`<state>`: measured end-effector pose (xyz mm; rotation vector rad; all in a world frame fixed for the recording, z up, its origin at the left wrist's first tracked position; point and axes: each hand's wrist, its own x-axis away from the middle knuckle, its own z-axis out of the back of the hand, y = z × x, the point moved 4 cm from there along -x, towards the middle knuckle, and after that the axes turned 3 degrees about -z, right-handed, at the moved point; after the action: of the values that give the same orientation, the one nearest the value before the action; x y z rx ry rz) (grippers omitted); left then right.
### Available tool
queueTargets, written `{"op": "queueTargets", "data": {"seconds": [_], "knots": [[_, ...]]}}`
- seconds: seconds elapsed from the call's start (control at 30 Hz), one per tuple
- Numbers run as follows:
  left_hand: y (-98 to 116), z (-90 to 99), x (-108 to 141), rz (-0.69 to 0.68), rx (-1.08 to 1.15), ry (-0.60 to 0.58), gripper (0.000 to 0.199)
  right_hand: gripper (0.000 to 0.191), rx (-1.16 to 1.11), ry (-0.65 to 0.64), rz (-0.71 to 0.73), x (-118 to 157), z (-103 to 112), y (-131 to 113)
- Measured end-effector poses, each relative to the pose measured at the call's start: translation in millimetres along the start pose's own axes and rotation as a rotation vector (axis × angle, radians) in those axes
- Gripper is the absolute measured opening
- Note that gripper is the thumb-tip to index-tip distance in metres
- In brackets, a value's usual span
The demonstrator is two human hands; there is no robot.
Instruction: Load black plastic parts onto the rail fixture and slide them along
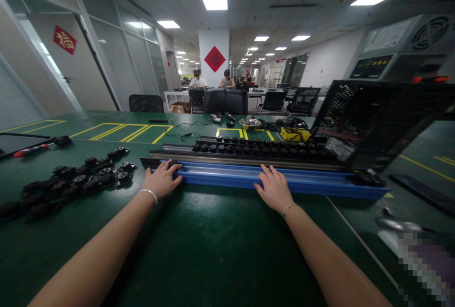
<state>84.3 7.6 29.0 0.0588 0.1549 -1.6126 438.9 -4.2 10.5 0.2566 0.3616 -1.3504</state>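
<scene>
- Blue channel rail (220, 176): the landmark, lying lengthwise across the green table (199, 250) in front of the person.
- Left hand (162, 180): at the rail's left end, fingers spread over its edge, beside a small black part (172, 163).
- Right hand (275, 188): near the rail's middle, fingers spread, fingertips at its near side. The hands are well apart, neither closed around the rail; whether they press on it cannot be told.
- Black component cluster (122, 177): left of the rail, loosely scattered.
- Rows of black components (249, 148): behind the rail, roughly parallel to it.
- Metal bowl (250, 123) and yellow container (295, 134): farther behind the rail.
- Open computer case (377, 122): behind the rail's right end, tilted.
</scene>
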Motion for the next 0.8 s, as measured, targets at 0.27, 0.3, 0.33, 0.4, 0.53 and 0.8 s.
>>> {"op": "queueTargets", "data": {"seconds": [0.27, 0.3, 0.33, 0.4, 0.53, 0.8], "knots": [[-10.8, -3.6, -0.9, 0.011, 0.022, 0.016, 0.056, 0.029, 0.007, -0.006, 0.0, -0.7, 0.0, 0.1], [-13.1, -4.3, -1.0, 0.021, 0.027, 0.015, 0.057, 0.029, 0.009, -0.005, 0.001, -0.7, 0.2, 0.0], [-15.7, -5.2, -1.2, 0.032, 0.033, 0.015, 0.057, 0.029, 0.009, -0.004, 0.002, -0.6, 0.5, 0.0], [-21.3, -7.2, -1.9, 0.047, 0.048, 0.023, 0.059, 0.029, 0.004, -0.003, 0.002, -0.5, 0.7, 0.0], [-32.3, -11.7, -4.5, 0.048, 0.069, 0.037, 0.064, 0.029, -0.003, -0.005, 0.007, -0.4, 0.9, -0.1], [-44.6, -13.3, -5.8, 0.081, 0.122, 0.028, 0.063, 0.028, 0.005, -0.008, 0.004, -0.4, 0.8, -0.6]]}}
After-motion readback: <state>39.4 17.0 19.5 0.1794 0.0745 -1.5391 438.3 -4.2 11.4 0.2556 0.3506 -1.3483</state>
